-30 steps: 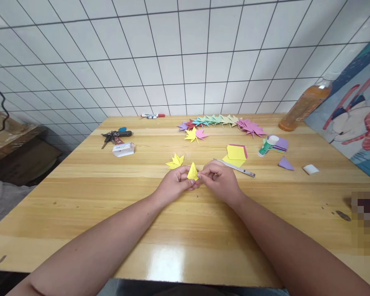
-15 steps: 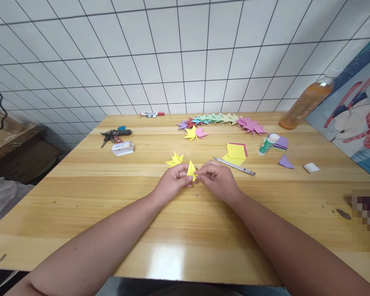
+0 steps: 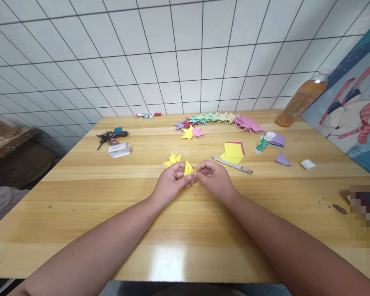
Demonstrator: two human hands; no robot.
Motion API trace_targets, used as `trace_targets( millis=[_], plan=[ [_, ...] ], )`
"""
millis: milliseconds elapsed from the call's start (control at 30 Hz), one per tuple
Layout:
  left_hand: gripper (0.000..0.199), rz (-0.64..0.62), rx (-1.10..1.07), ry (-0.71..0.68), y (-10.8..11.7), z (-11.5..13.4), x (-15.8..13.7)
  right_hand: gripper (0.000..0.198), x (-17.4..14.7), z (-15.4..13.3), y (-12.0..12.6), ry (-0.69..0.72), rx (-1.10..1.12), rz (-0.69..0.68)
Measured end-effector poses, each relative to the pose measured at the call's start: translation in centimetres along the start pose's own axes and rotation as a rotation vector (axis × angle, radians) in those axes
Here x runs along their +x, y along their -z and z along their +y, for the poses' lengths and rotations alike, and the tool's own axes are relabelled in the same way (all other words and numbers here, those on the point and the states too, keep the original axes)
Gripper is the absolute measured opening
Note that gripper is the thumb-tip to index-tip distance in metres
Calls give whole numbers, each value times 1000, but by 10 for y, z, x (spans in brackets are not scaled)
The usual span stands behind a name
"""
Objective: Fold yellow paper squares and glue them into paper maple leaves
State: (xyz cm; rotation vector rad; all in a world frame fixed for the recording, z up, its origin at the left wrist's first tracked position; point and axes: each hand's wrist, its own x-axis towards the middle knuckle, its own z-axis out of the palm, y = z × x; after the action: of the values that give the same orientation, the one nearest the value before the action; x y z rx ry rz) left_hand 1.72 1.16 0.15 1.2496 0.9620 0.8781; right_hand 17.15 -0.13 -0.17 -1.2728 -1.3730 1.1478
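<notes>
A small folded yellow paper (image 3: 188,168) with a pointed top is held up between both hands over the middle of the table. My left hand (image 3: 172,179) is closed on its left side, thumb in front and fingers behind. At its lower right edge, my right hand (image 3: 214,179) pinches the paper with thumb and forefinger. Just behind my left hand lies a yellow folded paper leaf (image 3: 173,159) with several points. A silver craft knife (image 3: 232,165) lies behind my right hand, beside yellow paper squares (image 3: 233,149).
Folded paper leaves in several colours (image 3: 217,118) line the back, with a yellow one (image 3: 188,132) in front. A glue stick (image 3: 265,142), purple folded piece (image 3: 283,159), eraser (image 3: 307,164) and bottle (image 3: 302,100) are right. Keys (image 3: 111,135), small box (image 3: 119,150) and marker (image 3: 149,115) are left.
A flap at the right of the yellow paper now sticks outward, where the right fingers pinch it. The whole view has shifted slightly.
</notes>
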Motion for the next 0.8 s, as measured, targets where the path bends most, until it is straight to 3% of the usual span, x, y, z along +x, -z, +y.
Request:
trace_targets(
  millis=[233, 600, 800],
  plan=[
    [38, 34, 25, -60, -3, -4, -1, 36, 4, -7, 2, -154, 371, -37],
    [25, -14, 62, -53, 0, 1, 0, 27, 1, -6, 3, -156, 271, -27],
    [25, -107, 125, -74, 0, -2, 0, 25, 2, -6, 2, -132, 291, -28]
  ],
)
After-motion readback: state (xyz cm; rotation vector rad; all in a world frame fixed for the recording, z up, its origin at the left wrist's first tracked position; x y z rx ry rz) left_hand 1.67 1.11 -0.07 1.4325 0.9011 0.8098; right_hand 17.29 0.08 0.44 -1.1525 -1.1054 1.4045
